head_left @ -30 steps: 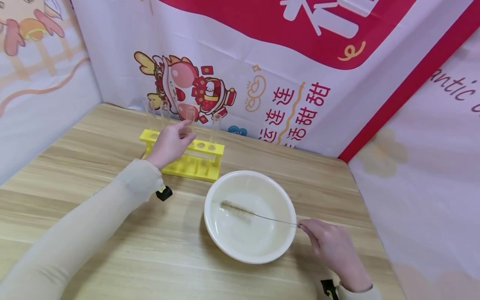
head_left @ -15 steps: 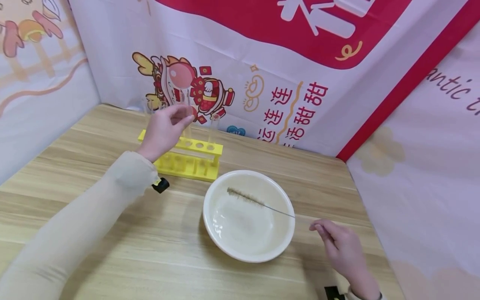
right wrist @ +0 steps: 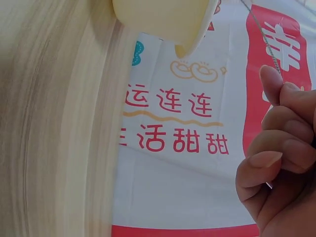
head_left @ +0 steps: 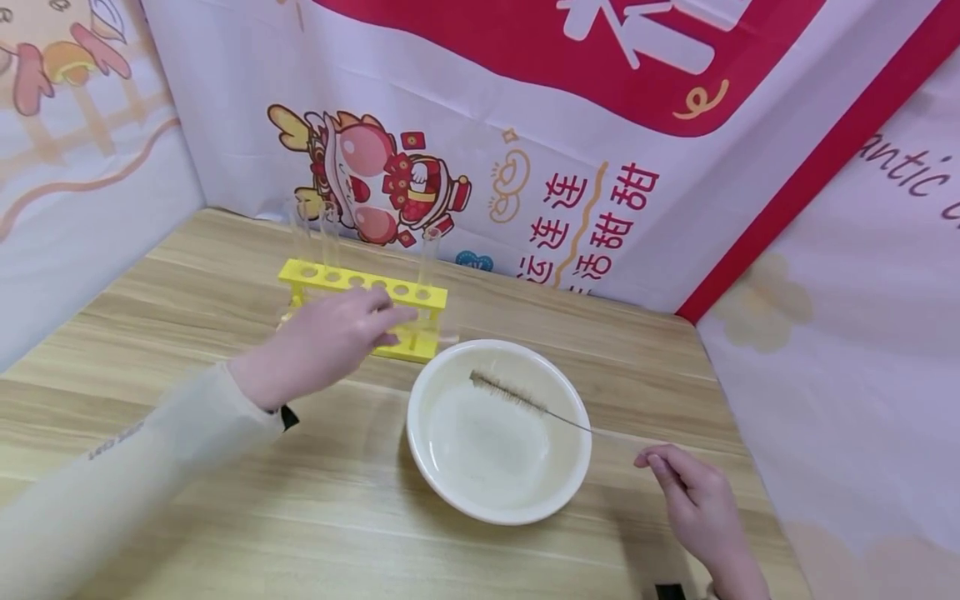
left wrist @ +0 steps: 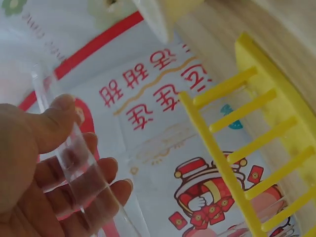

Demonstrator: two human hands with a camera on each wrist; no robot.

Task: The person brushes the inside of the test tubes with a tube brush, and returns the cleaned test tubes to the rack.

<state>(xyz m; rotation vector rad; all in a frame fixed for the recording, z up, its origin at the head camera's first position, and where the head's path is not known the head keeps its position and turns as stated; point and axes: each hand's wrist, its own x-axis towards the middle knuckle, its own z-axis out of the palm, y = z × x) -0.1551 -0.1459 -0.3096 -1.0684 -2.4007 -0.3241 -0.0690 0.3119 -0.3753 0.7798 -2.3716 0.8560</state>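
My left hand [head_left: 322, 342] pinches a clear test tube [left wrist: 81, 165] between thumb and fingers, in front of the yellow test tube rack [head_left: 345, 277]. In the head view this tube lies nearly level, its right end reaching toward the bowl. Clear tubes stand upright in the rack, two at its left end and one tube [head_left: 428, 258] at its right. My right hand [head_left: 697, 492] grips the thin wire handle of a test tube brush [head_left: 510, 393], with thumb against forefinger and the other fingers curled. The brush's bristles are over the white bowl [head_left: 417, 454].
The bowl stands on the wood-grain table [head_left: 315, 508], to the right of the rack and nearer to me. A printed white and red cloth [head_left: 465, 100] hangs behind the table, with more cloth at both sides.
My left hand has lifted a test tube up out of the rack, then lowered it in front and tipped it sideways. The right hand has drawn the brush up and slightly to the right.
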